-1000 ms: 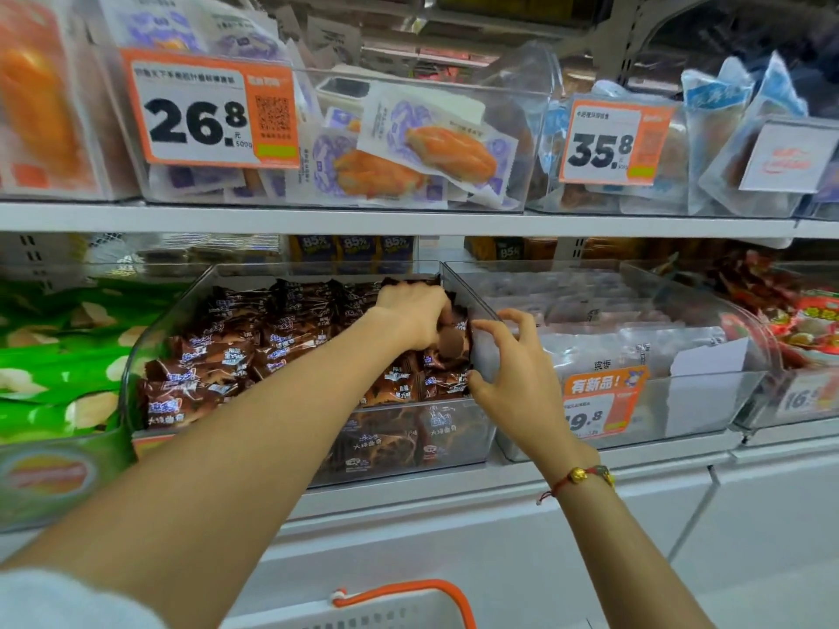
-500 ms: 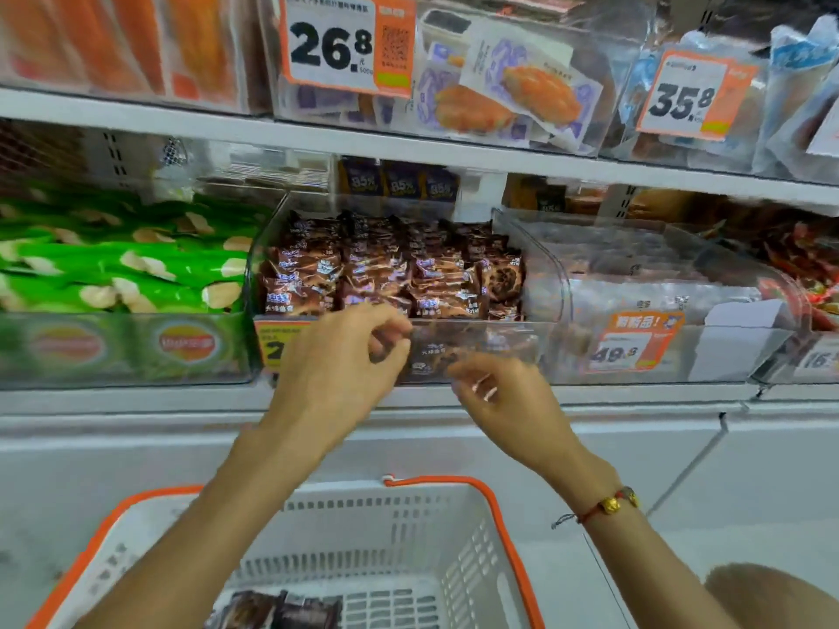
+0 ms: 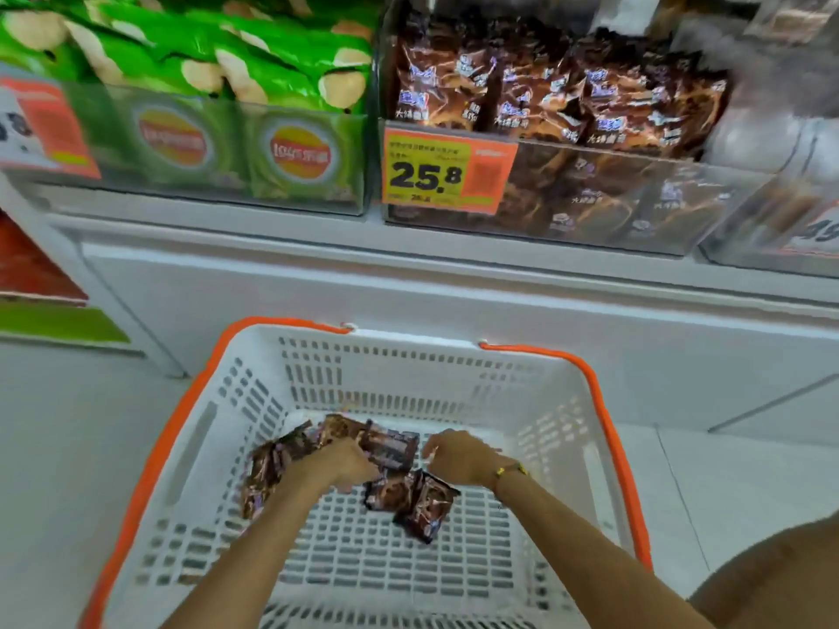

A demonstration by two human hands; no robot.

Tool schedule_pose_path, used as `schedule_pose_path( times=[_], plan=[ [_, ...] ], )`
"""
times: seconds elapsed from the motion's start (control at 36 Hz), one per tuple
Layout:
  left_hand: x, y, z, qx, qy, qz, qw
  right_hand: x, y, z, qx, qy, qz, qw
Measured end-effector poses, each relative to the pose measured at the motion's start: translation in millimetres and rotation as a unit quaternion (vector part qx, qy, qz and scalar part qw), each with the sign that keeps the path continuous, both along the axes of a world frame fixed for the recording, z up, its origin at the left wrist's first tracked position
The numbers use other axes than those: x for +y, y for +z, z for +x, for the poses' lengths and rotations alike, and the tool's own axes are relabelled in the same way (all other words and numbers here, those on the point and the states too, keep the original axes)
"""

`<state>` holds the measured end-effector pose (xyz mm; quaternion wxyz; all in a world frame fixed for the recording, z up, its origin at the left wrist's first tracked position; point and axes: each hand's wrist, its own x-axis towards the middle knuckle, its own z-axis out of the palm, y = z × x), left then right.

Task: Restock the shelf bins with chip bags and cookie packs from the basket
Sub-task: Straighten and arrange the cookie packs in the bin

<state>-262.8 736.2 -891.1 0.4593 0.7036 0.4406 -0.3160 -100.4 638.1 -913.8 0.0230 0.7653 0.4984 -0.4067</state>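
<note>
**Down in the basket: a handful of cookie packs left to lift**

Down on the slatted floor of the white basket (image 3: 563, 392) lie the brown cookie packs (image 3: 426, 503), small foil-film pouches that look light and crinkly, likely slick on the face and easy to crush if squeezed hard. The safest hold is probably a pinch on a crimped end seam or a loose scoop under several at once, since the contents may break. Blur makes the count rough: about five or six packs show, one cluster at the far left, one or two in the middle, and two overlapping nearer the camera.

The left hand (image 3: 336, 465) reaches onto the middle packs with fingers curled down over them; whether it has a firm hold I cannot tell. The right hand (image 3: 458, 456) hovers just beside that group, fingers bent, with nothing plainly in it.

Above the basket, one clear cookie bin (image 3: 590, 197) on the shelf already holds many matching brown packs, too many to count, behind an orange price tag (image 3: 447, 174) reading 25.8. Left of it sits one chip bin (image 3: 204, 152) packed with green chip bags (image 3: 272, 61). No chip bags show in the basket.
</note>
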Motion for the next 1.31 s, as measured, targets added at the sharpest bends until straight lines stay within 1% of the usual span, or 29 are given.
schedule_pose_path(
  times=[0.08,0.14,0.19,0.28,0.31,0.36,0.42,0.5,0.58,0.69,0.75,0.78,0.81,0.83,0.86,0.89,0.92,0.94,0.97,1.03,1.08,1.14,1.19,1.25,1.31],
  plan=[
    [-10.5,-38.6,-4.8,0.041,0.053,-0.06,0.996,-11.4,-42.9,-17.1,-0.023,-0.008,-0.032,0.999],
    [-17.2,-57.2,-3.4,0.059,0.117,-0.067,0.989,-21.5,-63.6,-24.0,-0.04,-0.014,-0.045,0.998],
    [-22.4,-77.5,-2.2,0.058,0.149,-0.038,0.986,-30.1,-76.3,-28.5,-0.06,-0.021,-0.046,0.997],
    [-33.0,-107.3,-1.8,-0.013,0.173,0.029,0.984,-37.1,-87.2,-28.9,-0.093,-0.038,-0.018,0.995],
    [-37.7,-113.6,-2.6,-0.035,0.173,0.067,0.982,-38.1,-89.2,-27.9,-0.1,-0.041,-0.01,0.994],
    [-46.3,-115.4,-0.8,-0.053,0.143,0.151,0.977,-37.8,-90.3,-23.7,-0.094,-0.053,0.0,0.994],
    [-52.7,-116.3,2.6,-0.057,0.091,0.199,0.974,-37.4,-90.3,-18.8,-0.066,-0.073,-0.011,0.995],
    [-55.3,-119.8,4.0,-0.05,0.057,0.211,0.975,-36.4,-86.8,-11.3,-0.014,-0.106,-0.042,0.993],
    [-53.7,-121.3,4.6,-0.014,0.026,0.225,0.974,-36.0,-76.6,-3.1,0.007,-0.119,-0.054,0.991],
    [-51.1,-106.4,12.8,0.04,-0.061,0.28,0.957,-37.2,-62.2,12.0,0.044,-0.126,-0.072,0.988],
    [-48.6,-99.0,19.0,0.06,-0.082,0.281,0.954,-33.8,-49.0,21.9,0.073,-0.146,-0.071,0.984],
    [-46.5,-93.0,22.7,0.059,-0.085,0.265,0.959,-31.1,-40.2,27.2,0.085,-0.158,-0.066,0.982],
    [-42.7,-87.3,27.0,0.043,-0.075,0.233,0.969,-28.1,-29.6,32.5,0.089,-0.163,-0.055,0.981],
    [-37.6,-80.0,31.8,0.016,-0.051,0.168,0.984,-24.7,-19.2,38.6,0.09,-0.168,-0.045,0.981],
    [-32.1,-69.9,37.7,-0.015,-0.016,0.082,0.996,-21.3,-6.1,44.8,0.092,-0.171,-0.035,0.98],
    [-27.8,-55.1,43.6,-0.04,0.019,-0.003,0.999,-17.5,7.7,51.4,0.098,-0.172,-0.027,0.98],
    [-24.7,-36.4,48.6,-0.065,0.043,-0.072,0.994,-13.9,23.1,57.5,0.102,-0.168,-0.019,0.98],
    [-22.2,-17.6,53.2,-0.089,0.063,-0.117,0.987,-10.0,38.6,63.1,0.106,-0.16,-0.01,0.981],
    [-20.8,0.9,57.8,-0.12,0.083,-0.139,0.98,-6.4,55.6,68.2,0.109,-0.15,0.001,0.983],
    [-19.3,35.1,65.2,-0.192,0.106,-0.134,0.966,-0.7,89.6,76.7,0.113,-0.14,0.031,0.983],
    [-17.9,64.7,73.0,-0.262,0.141,-0.091,0.95,0.8,122.9,84.0,0.114,-0.132,0.065,0.983],
    [-15.1,89.1,81.9,-0.322,0.183,-0.06,0.927,-1.4,154.3,92.2,0.121,-0.12,0.095,0.981],
    [-13.7,108.3,89.7,-0.377,0.213,-0.062,0.899,-5.2,184.3,100.7,0.122,-0.102,0.123,0.98],
    [-14.1,125.1,95.6,-0.424,0.223,-0.037,0.877,-9.8,211.3,108.3,0.11,-0.089,0.163,0.976],
    [-15.8,146.2,101.1,-0.464,0.214,0.015,0.86,-14.4,235.7,113.3,0.098,-0.076,0.207,0.97]
  ],
)
